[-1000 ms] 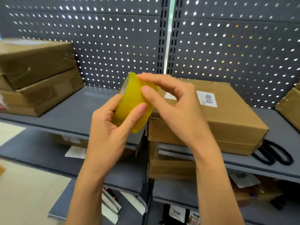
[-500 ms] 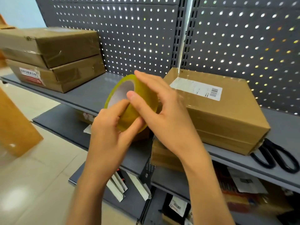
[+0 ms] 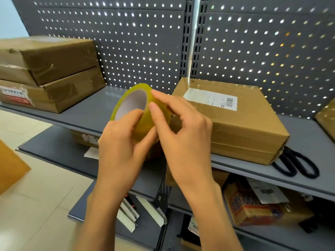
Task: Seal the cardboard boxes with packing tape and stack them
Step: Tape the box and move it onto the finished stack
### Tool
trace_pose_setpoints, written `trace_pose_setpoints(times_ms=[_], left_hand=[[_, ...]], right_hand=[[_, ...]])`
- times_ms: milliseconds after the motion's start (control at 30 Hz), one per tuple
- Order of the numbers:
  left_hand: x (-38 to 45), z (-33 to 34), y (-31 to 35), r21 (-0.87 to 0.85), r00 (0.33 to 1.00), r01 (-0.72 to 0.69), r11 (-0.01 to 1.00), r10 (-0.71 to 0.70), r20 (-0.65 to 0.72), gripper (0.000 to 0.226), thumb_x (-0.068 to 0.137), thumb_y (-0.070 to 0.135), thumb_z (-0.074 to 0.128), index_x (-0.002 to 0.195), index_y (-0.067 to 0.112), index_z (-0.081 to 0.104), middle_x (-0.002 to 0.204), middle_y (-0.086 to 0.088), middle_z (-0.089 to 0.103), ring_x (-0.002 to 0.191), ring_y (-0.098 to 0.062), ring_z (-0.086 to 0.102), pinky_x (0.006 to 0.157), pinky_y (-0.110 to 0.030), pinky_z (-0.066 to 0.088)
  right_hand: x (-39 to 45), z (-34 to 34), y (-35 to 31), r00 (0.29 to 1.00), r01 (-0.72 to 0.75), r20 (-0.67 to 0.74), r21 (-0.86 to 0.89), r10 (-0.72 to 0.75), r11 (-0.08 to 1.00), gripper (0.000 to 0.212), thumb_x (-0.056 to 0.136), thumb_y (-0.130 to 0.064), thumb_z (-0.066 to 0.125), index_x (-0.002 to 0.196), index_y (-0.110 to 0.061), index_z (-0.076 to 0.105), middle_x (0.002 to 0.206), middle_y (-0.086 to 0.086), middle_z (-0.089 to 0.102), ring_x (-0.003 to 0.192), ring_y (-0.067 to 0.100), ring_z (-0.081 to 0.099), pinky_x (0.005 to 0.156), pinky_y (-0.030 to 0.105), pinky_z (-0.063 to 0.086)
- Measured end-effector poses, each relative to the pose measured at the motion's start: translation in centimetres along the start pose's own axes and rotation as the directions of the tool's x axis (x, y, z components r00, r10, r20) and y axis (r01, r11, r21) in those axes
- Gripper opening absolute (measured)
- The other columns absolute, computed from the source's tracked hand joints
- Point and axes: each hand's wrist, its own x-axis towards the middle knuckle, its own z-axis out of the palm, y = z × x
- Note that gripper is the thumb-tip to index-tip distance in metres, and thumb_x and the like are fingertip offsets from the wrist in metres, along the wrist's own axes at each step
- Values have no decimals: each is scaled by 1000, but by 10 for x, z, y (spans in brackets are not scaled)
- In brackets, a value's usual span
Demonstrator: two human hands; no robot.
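Yellowish tape roll (image 3: 143, 113) sits in my left hand (image 3: 121, 147), thumb in the white core and fingers clasping its outer face, held up in front of the shelf (image 3: 101, 113). My right hand (image 3: 181, 131) holds nothing outright; its thumb and forefinger rest on the roll's surface, feeling for the loose end, I judge. Next I need to lift that end and pull a strip. The cardboard box (image 3: 233, 120) to seal lies just right, scissors (image 3: 295, 165) beside it; two taped boxes (image 3: 49, 73) are stacked far left
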Motion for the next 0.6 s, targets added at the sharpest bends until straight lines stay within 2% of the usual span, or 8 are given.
trace_pose_setpoints(times_ms=[67, 167, 300, 367, 433, 467, 533, 600], left_hand=[[2, -2, -4, -9, 1000, 12, 1000, -12, 2, 29, 85, 48, 54, 75, 21, 50, 59, 11, 44, 58, -15, 38, 55, -30, 30], [4, -6, -9, -28, 1000, 18, 999, -17, 19, 34, 84, 51, 56, 72, 19, 50, 58, 8, 42, 58, -18, 39, 55, -31, 31], [7, -8, -13, -101, 997, 28, 994, -21, 71, 31, 83, 51, 58, 70, 24, 49, 60, 9, 45, 56, -11, 38, 55, -26, 31], [9, -9, -13, -157, 996, 35, 987, -22, 83, 30, 84, 47, 60, 69, 23, 50, 61, 9, 47, 53, -6, 38, 53, -20, 32], [11, -12, -15, -207, 996, 39, 978, -22, 82, 29, 85, 41, 63, 70, 19, 52, 61, 4, 48, 51, -4, 39, 50, -13, 31], [12, -14, -17, -219, 997, 41, 975, -24, 79, 30, 85, 40, 64, 70, 16, 54, 61, 0, 48, 51, -4, 39, 49, -13, 31], [13, -19, -19, -250, 996, 60, 966, -43, 72, 33, 86, 38, 67, 71, 11, 56, 61, -4, 48, 50, -4, 38, 48, -14, 32], [13, -23, -19, -294, 996, 88, 952, -74, 58, 31, 85, 33, 69, 69, 11, 55, 57, 2, 47, 48, -1, 38, 48, -10, 31]], right_hand=[[2, -3, 3, 1000, -25, 19, 46, 24, 999, 23, 90, -6, 61, 109, -14, 70, 105, -5, 70, 97, 3, 63, 86, 22, 49], [5, -4, 6, 998, -50, 49, 103, 45, 993, 31, 86, 4, 61, 108, -15, 70, 107, -5, 66, 101, 6, 62, 89, 24, 51], [5, 2, 5, 993, -116, -7, 151, 118, 982, 40, 84, 5, 63, 115, -20, 64, 116, -4, 61, 110, 5, 58, 93, 21, 48], [3, 7, 5, 993, -98, -73, -6, 97, 995, 42, 85, -6, 65, 124, -21, 60, 126, -6, 56, 122, 4, 49, 104, 27, 40], [4, 7, 5, 989, -125, -98, -155, 111, 980, 47, 84, -26, 68, 130, -25, 57, 133, -10, 52, 130, 5, 40, 111, 28, 31], [7, 5, 5, 983, -183, -51, -150, 177, 972, 48, 84, -34, 70, 130, -27, 57, 132, -13, 52, 128, 1, 40, 109, 24, 31], [13, 4, 5, 940, -319, 117, -25, 320, 947, 42, 83, -39, 70, 123, -29, 62, 122, -17, 60, 116, -5, 50, 101, 19, 40], [14, 8, 6, 921, -375, 158, 102, 357, 922, 30, 81, -34, 71, 110, -26, 70, 107, -13, 69, 103, -2, 61, 93, 26, 50]])
